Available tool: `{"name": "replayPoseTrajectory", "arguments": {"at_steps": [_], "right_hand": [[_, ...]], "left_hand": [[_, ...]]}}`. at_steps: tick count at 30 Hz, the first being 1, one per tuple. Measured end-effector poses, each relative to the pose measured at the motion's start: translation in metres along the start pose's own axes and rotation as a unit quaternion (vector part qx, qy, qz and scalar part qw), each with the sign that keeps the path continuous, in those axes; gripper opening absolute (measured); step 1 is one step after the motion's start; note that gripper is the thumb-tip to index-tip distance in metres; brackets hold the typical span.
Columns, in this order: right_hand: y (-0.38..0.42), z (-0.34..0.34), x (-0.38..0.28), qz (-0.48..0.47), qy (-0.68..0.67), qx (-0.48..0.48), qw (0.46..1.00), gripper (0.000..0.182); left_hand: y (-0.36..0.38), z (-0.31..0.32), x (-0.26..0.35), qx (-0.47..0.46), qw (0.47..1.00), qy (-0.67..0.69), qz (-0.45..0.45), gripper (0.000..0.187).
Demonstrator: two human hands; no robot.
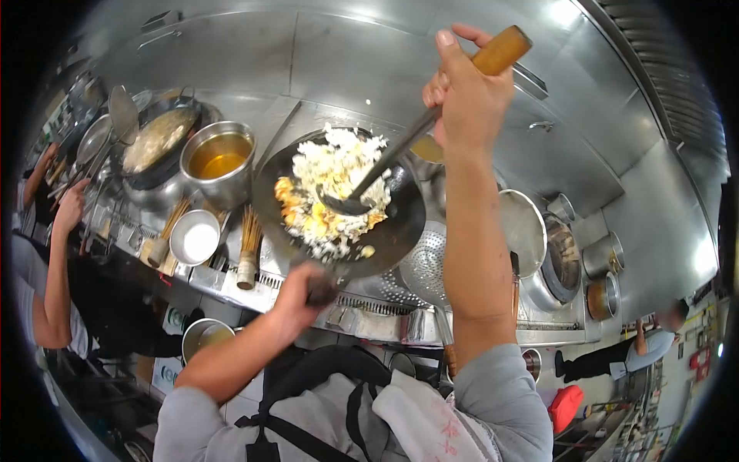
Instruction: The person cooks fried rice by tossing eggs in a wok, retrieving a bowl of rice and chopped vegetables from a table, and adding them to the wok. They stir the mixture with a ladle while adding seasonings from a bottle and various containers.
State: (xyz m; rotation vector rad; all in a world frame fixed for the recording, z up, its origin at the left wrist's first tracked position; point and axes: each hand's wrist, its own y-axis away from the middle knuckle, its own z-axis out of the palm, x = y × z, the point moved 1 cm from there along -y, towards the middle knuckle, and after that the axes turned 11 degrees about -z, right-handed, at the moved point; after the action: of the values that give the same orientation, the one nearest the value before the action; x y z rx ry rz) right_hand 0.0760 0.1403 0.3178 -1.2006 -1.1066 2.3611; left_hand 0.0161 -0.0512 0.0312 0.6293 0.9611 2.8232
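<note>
My left hand (302, 286) grips the handle of a black wok (400, 223) tilted up off the stove. Fried rice with egg (327, 189) lies piled in the wok. My right hand (466, 92) is raised high and holds the wooden handle of a long ladle (350, 202), whose bowl rests in the rice.
A steel pot of amber oil (219, 158) and another wok of food (158, 138) stand left of mine. A small bowl (194, 237), bamboo brushes (248, 246) and a perforated strainer (425, 266) sit along the stove front. A co-worker's arm (58, 254) reaches in at left; another person (631, 350) stands far right.
</note>
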Motion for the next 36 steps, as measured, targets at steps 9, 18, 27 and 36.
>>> {"name": "replayPoseTrajectory", "arguments": {"at_steps": [9,18,27,36], "right_hand": [[-0.012,-0.010,0.021,-0.044,0.079,-0.010,0.996,0.021],[0.024,-0.029,0.069,-0.034,0.088,-0.022,0.995,0.030],[0.043,0.003,0.021,0.036,0.076,-0.044,0.996,0.024],[-0.088,0.022,-0.026,-0.126,0.172,-0.050,0.976,0.023]], "left_hand": [[-0.002,-0.049,-0.018,-0.022,1.000,0.008,-0.017,0.020],[-0.034,-0.044,-0.010,-0.015,1.000,0.008,-0.008,0.028],[-0.068,-0.013,0.014,-0.050,0.999,0.012,-0.011,0.015],[-0.035,-0.018,-0.020,-0.010,0.998,0.019,0.052,0.020]]}}
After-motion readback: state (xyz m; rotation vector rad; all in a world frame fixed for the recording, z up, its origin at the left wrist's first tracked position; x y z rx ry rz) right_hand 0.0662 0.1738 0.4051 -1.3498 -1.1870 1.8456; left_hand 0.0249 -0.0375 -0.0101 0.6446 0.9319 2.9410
